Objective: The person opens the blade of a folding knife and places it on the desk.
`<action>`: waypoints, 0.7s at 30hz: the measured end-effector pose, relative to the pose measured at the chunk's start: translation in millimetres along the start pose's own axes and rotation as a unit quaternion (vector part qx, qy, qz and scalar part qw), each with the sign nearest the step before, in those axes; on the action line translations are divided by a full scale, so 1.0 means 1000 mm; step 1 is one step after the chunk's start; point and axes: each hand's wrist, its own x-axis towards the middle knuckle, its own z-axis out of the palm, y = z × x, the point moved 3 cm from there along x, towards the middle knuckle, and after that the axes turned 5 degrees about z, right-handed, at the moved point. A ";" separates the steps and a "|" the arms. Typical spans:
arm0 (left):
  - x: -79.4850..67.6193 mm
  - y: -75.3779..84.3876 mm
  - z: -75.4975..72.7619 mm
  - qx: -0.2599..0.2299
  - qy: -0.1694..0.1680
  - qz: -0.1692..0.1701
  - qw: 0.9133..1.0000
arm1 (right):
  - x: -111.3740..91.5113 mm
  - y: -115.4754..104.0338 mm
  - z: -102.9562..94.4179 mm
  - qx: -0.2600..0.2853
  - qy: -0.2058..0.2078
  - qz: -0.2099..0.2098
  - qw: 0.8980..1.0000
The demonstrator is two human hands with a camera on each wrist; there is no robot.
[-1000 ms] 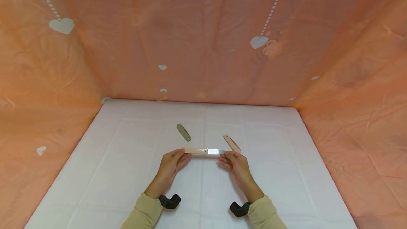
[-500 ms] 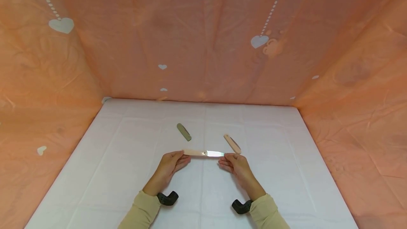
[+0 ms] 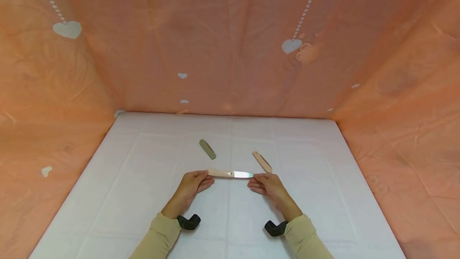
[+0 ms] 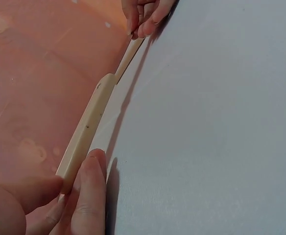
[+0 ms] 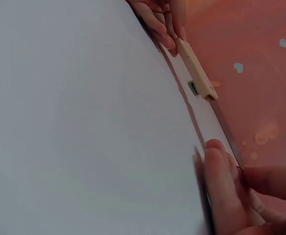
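Note:
An unfolded pocket knife [image 3: 221, 174] with a cream handle spans between both hands, held level above the white table. My left hand [image 3: 190, 186] pinches the butt of the handle between thumb and fingers, as the left wrist view shows with the handle [image 4: 87, 125] reaching away. At the other end, my right hand [image 3: 272, 189] pinches the tip of the shiny blade [image 3: 243, 174]. From the right wrist, the blade is seen edge-on and the handle [image 5: 197, 68] lies beyond it. Just past my right hand lies a folded beige pocket knife [image 3: 262, 162].
A folded green pocket knife [image 3: 207, 149] lies farther back, left of centre. The white-covered table [image 3: 143, 203] is bordered by orange hanging sheets [image 3: 230, 51] with white hearts at the back and both sides. Black wrist devices [image 3: 189, 222] jut inward from both wrists.
The blade's flat has changed its glint, flashing bright and then dimming, and the knife sits slightly lower. My forearms have spread a little apart. Both folded knives stay put.

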 end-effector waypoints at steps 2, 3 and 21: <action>0.000 0.000 0.000 0.004 0.008 -0.003 1.000 | 0.000 -0.001 0.000 -0.011 -0.002 0.004 1.000; 0.001 0.000 0.000 0.008 0.011 -0.003 1.000 | 0.001 -0.001 0.000 -0.016 -0.004 0.006 1.000; 0.005 0.003 0.001 0.054 0.022 0.017 0.998 | 0.009 -0.005 -0.003 -0.049 -0.024 0.036 0.998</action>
